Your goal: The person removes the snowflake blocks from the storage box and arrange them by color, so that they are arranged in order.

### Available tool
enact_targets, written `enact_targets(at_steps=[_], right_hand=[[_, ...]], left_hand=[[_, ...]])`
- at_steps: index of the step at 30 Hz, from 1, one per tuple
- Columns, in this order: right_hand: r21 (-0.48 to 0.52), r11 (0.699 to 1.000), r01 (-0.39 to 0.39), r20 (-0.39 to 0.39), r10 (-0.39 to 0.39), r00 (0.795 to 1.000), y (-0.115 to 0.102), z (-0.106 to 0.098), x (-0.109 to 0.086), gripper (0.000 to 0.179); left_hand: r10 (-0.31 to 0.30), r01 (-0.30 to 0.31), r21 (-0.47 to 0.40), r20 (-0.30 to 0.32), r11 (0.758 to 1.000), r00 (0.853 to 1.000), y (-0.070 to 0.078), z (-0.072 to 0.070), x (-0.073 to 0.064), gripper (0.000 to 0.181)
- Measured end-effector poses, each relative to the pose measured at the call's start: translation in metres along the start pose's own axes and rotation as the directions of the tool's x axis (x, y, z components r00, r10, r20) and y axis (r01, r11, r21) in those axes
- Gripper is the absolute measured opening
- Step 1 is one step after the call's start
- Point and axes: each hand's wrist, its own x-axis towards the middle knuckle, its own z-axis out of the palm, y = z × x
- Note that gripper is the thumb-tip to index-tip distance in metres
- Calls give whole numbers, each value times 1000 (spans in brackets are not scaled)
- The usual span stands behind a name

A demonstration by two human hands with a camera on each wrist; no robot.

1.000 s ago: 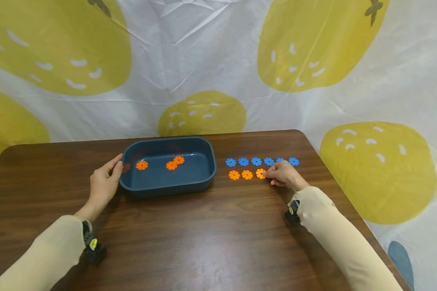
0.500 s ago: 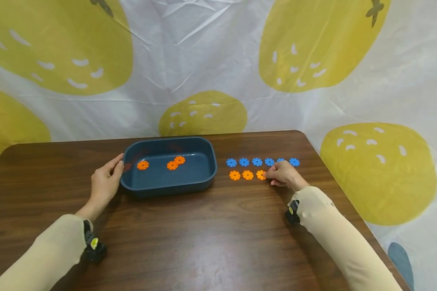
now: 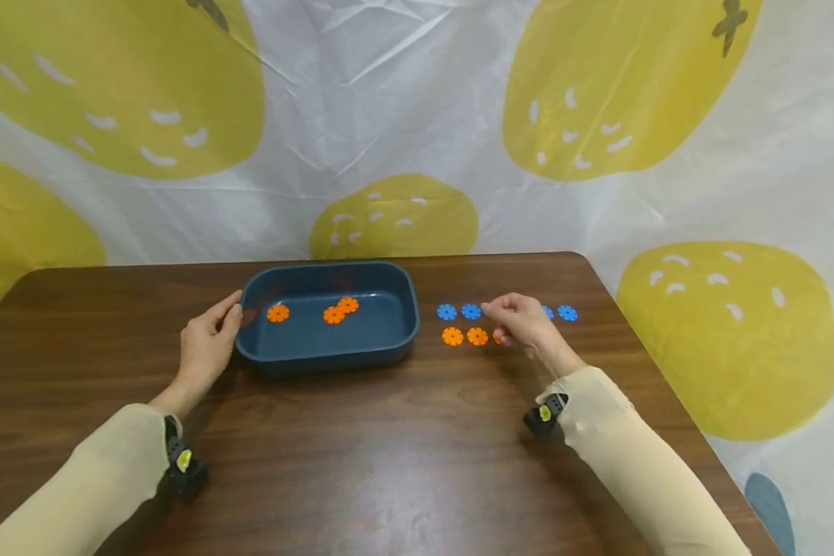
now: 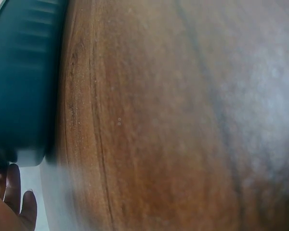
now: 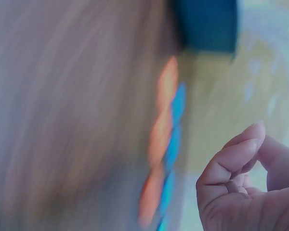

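Left hand grips the left end of the dark tray, likely steadying it; right hand, thumb and fingertips pressed together, no disc visible between, hangs over blue discs rowed behind orange discs right of tray, seemingly separated by colour.

A tray stands on the table, with discs in it and to its right.
Inside the tray, one disc lies toward its left end and a touching pair nearer its middle. Just right of the tray, a front row of discs extends away from it, with a back row directly behind; the right hand hides part of both. The left hand has its fingers at the tray's left end. A cloth hangs behind the tray.
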Motion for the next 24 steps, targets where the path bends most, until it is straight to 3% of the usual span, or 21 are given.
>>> enact_targets(at_steps=[5,12,17,24], right_hand=[[188,982,6,75,-20,997,-39,59,3,20],[226,974,-19,99,-4,995,-72,126,27,23],[201,974,-103,120,80,990,-79,154,48,25],[166,972,-166,104,150,983,-75,173,62,6]], left_hand=[[-11,11,14,7,1000,1000,-1,-1,1,41],[-10,10,12,2,1000,1000,0,-1,3,40],[-6,6,5,6,1000,1000,-1,0,3,40],[1,-1,9,2,1000,1000,-3,0,4,40]])
